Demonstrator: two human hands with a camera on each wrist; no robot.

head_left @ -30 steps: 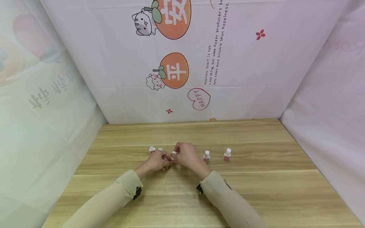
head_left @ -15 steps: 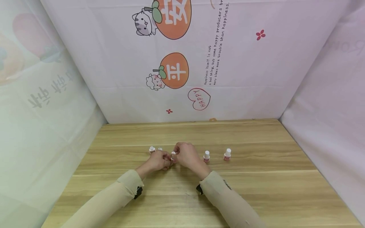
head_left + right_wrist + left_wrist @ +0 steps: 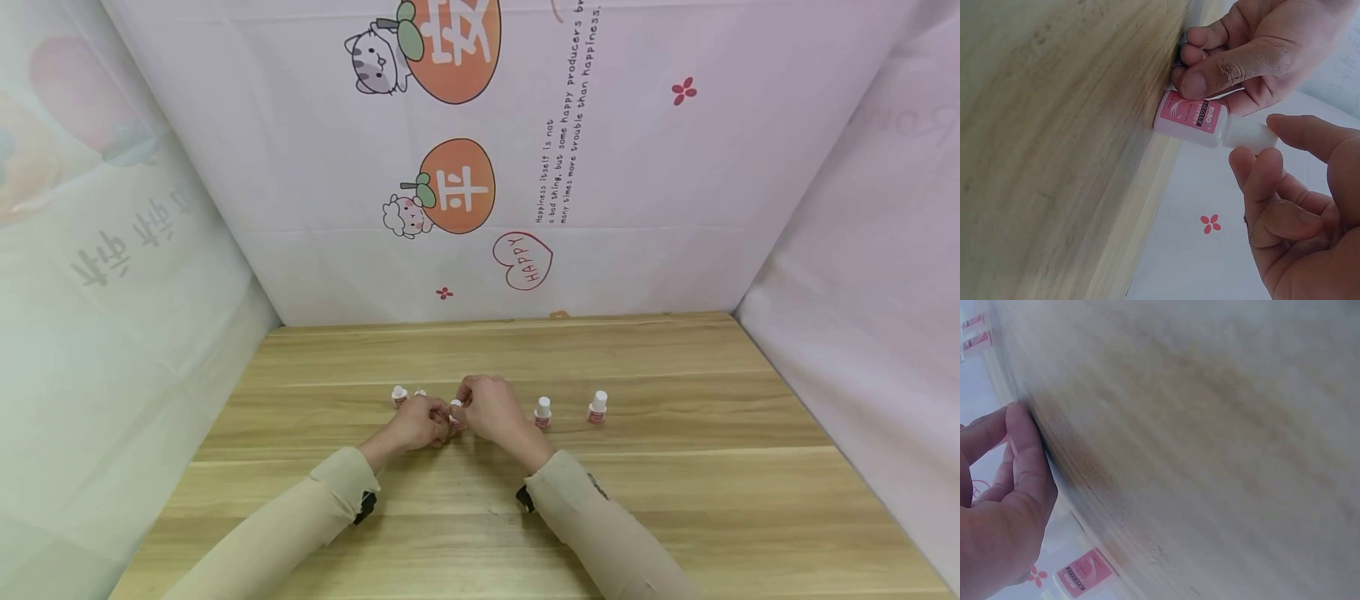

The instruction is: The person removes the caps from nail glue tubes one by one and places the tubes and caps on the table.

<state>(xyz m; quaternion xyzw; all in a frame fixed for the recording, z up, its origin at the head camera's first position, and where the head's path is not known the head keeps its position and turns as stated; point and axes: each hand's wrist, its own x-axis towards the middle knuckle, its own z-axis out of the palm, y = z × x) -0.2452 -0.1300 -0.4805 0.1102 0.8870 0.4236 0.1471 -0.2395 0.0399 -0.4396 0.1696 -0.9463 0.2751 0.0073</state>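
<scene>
A small white glue bottle [image 3: 1191,119] with a pink label and white cap [image 3: 1250,134] stands on the wooden table between both hands. My left hand [image 3: 417,422] grips the bottle's body, thumb on the label in the right wrist view. My right hand [image 3: 492,408] pinches the cap between thumb and fingers. The left wrist view shows my left hand [image 3: 1007,494] from the side, with the held bottle hidden. Two like bottles stand just left of the hands: one near bottle [image 3: 399,397], and a bottle [image 3: 420,393] mostly hidden behind my left hand.
To the right of the hands stand two more bottles, a nearer one [image 3: 543,412] and a farther one [image 3: 597,407], both capped. White printed cloth [image 3: 600,275] rises behind and at both sides of the wooden table [image 3: 480,533].
Both hands keep their hold on the bottle and its cap, almost in place. My left forearm has shifted very slightly right.
</scene>
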